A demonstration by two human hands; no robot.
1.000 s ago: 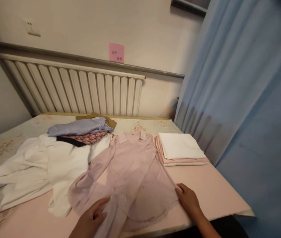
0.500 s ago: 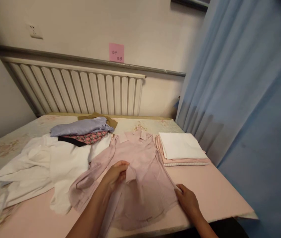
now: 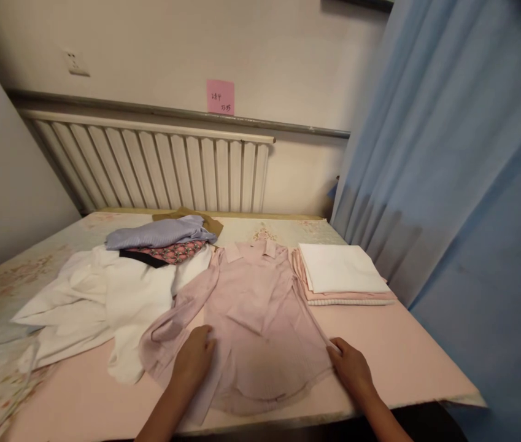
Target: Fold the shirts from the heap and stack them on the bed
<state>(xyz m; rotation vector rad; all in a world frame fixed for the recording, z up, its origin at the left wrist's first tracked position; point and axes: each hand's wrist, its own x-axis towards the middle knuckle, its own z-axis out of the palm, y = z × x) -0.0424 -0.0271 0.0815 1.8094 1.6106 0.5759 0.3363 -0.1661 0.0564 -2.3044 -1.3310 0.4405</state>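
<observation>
A light pink long-sleeved shirt (image 3: 264, 319) lies spread over the table, its collar at the far end and its hem near the front edge. My left hand (image 3: 196, 353) is at the shirt's left side, fingers curled on the cloth between the body and the sleeve; its fingertips are partly hidden. At the lower right corner of the hem, my right hand (image 3: 351, 368) pinches the shirt's edge between thumb and fingers. The left sleeve (image 3: 168, 331) is bent outward beside my left forearm.
White garments (image 3: 104, 294) lie loosely at the left, with a blue striped garment (image 3: 161, 233) and a red patterned one (image 3: 172, 252) behind. A folded stack (image 3: 343, 270) with white cloth on top sits right. A blue curtain (image 3: 426, 153) hangs along the right; a radiator (image 3: 159, 166) stands behind.
My left hand has let go of the cuff-like piece it held over the shirt's middle and moved left and down to the shirt's side. My right hand keeps its pinch on the hem corner.
</observation>
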